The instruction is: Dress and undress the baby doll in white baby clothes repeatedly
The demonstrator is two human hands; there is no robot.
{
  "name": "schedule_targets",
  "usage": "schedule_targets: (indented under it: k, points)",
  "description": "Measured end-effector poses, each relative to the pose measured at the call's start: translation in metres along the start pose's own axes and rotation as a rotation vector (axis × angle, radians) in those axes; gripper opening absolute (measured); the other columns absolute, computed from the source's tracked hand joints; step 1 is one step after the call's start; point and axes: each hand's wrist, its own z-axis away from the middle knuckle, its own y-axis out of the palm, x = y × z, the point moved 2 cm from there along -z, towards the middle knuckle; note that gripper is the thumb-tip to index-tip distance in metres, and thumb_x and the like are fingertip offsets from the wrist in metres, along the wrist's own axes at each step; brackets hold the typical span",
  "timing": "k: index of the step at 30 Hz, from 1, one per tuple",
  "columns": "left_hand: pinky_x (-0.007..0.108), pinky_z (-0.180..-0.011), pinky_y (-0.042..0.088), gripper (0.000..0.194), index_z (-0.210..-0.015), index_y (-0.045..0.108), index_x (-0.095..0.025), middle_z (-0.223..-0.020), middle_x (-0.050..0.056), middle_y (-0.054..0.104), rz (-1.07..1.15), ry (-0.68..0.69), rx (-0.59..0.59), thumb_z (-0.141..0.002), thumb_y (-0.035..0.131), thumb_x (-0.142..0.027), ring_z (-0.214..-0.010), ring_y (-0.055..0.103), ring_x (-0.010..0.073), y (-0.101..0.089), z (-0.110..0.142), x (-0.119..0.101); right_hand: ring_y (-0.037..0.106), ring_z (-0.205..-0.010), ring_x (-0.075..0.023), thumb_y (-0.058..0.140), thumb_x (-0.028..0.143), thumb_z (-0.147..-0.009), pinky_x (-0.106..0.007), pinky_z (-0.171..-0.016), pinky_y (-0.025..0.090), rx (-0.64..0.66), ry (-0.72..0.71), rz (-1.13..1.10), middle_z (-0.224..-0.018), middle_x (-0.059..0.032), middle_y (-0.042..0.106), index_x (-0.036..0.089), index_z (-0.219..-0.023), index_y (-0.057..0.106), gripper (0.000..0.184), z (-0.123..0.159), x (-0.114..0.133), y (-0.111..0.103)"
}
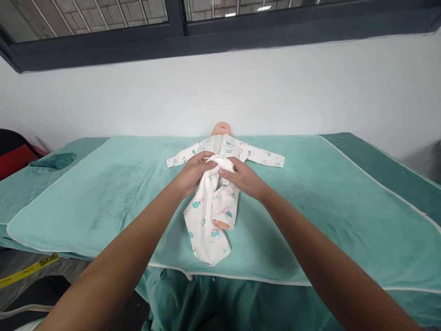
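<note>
A baby doll (221, 128) lies on its back with its head against the wall, dressed in a white long-sleeved baby top (237, 148) with a teal and red print. Its sleeves are spread to both sides. Matching baby pants (205, 230) cover the doll's lower part, one leg hanging longer toward me, and a bit of skin-coloured doll shows at the other cuff. My left hand (194, 172) pinches the left side of the gathered waistband. On the right side of the same band, my right hand (246, 177) is closed with its thumb on top.
A light green mat (113, 184) with white piping covers the darker green bed cover (372, 161). White wall (220, 92) and a dark window frame (220, 39) rise behind. A red and black object (15, 158) stands at the left; yellow tape (29, 271) marks the floor.
</note>
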Motion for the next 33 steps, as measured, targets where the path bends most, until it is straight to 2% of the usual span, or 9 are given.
schedule_targets:
  k: [5, 9, 12, 16, 19, 22, 27, 30, 33]
  points:
    - [0.025, -0.066, 0.047, 0.033, -0.097, 0.063, -0.018, -0.083, 0.002, 0.066, -0.086, 0.046, -0.026, -0.07, 0.077, -0.031, -0.072, 0.062, 0.0146, 0.004, 0.006, -0.005, 0.063, -0.092, -0.0222, 0.07, 0.043, -0.077, -0.032, -0.08, 0.046, 0.097, 0.031, 0.01, -0.097, -0.0023, 0.07, 0.018, -0.097, 0.067, 0.032, -0.018, 0.014, 0.0]
    - [0.032, -0.077, 0.049, 0.048, -0.108, 0.065, -0.018, -0.104, 0.007, 0.069, -0.304, -0.07, 0.121, -0.065, 0.081, -0.032, -0.093, 0.064, 0.024, -0.009, 0.021, 0.006, 0.065, -0.091, -0.0215, 0.073, 0.039, -0.074, -0.032, -0.079, 0.049, 0.073, 0.106, -0.333, -0.098, -0.004, 0.071, 0.018, -0.097, 0.068, 0.032, -0.021, 0.001, -0.002]
    - [0.032, -0.073, 0.048, 0.047, -0.107, 0.067, -0.015, -0.098, 0.008, 0.071, -0.232, -0.096, 0.095, -0.067, 0.079, -0.038, -0.085, 0.065, 0.0237, -0.017, 0.022, 0.015, 0.066, -0.093, -0.0213, 0.074, 0.042, -0.074, -0.033, -0.081, 0.051, 0.113, 0.109, -0.517, -0.1, -0.0053, 0.072, 0.018, -0.101, 0.068, 0.036, -0.02, -0.004, 0.002]
    - [0.027, -0.066, 0.046, 0.053, -0.109, 0.064, -0.015, -0.086, 0.005, 0.071, 0.035, 0.024, -0.09, -0.065, 0.079, -0.04, -0.078, 0.065, 0.0207, -0.016, 0.008, 0.021, 0.065, -0.101, -0.0234, 0.079, 0.041, -0.07, -0.034, -0.087, 0.05, 0.335, 0.128, -0.322, -0.104, -0.0036, 0.072, 0.02, -0.105, 0.071, 0.041, -0.019, 0.0, 0.01]
    - [0.027, -0.061, 0.044, 0.053, -0.108, 0.065, -0.015, -0.079, 0.005, 0.071, 0.055, 0.001, -0.132, -0.068, 0.077, -0.049, -0.073, 0.065, 0.0206, -0.013, 0.003, 0.026, 0.066, -0.1, -0.0253, 0.082, 0.036, -0.066, -0.035, -0.088, 0.05, 0.495, 0.189, -0.124, -0.104, -0.0027, 0.073, 0.021, -0.101, 0.074, 0.039, -0.019, 0.001, 0.013]
    - [0.028, -0.064, 0.045, 0.051, -0.105, 0.067, -0.015, -0.077, 0.005, 0.071, -0.014, -0.048, -0.132, -0.073, 0.072, -0.054, -0.071, 0.064, 0.0197, -0.015, 0.011, 0.028, 0.066, -0.097, -0.0247, 0.077, 0.032, -0.07, -0.034, -0.085, 0.051, 0.366, 0.215, -0.211, -0.102, -0.0033, 0.074, 0.02, -0.1, 0.074, 0.033, -0.021, -0.005, 0.011]
    - [0.029, -0.076, 0.048, 0.04, -0.096, 0.071, -0.012, -0.093, 0.009, 0.074, -0.131, -0.153, 0.063, -0.068, 0.081, -0.039, -0.085, 0.066, 0.0213, -0.017, 0.03, 0.028, 0.067, -0.095, -0.0247, 0.071, 0.032, -0.075, -0.034, -0.081, 0.053, 0.137, 0.213, -0.464, -0.095, -0.0062, 0.074, 0.016, -0.099, 0.072, 0.029, -0.022, -0.012, 0.015]
    - [0.03, -0.079, 0.049, 0.038, -0.102, 0.069, -0.014, -0.096, 0.008, 0.074, 0.078, -0.071, -0.045, -0.073, 0.077, -0.036, -0.086, 0.067, 0.0207, -0.014, 0.029, 0.029, 0.066, -0.1, -0.0243, 0.073, 0.038, -0.076, -0.035, -0.086, 0.052, 0.171, 0.18, -0.453, -0.103, -0.0066, 0.073, 0.016, -0.105, 0.07, 0.036, -0.02, -0.007, 0.019]
    - [0.033, -0.08, 0.052, 0.039, -0.106, 0.067, -0.014, -0.096, 0.009, 0.074, 0.259, -0.034, -0.145, -0.076, 0.074, -0.038, -0.085, 0.068, 0.0219, -0.01, 0.023, 0.034, 0.065, -0.104, -0.0249, 0.076, 0.041, -0.074, -0.037, -0.091, 0.051, 0.374, 0.194, -0.349, -0.107, -0.0062, 0.073, 0.017, -0.11, 0.07, 0.044, -0.017, 0.0, 0.021]
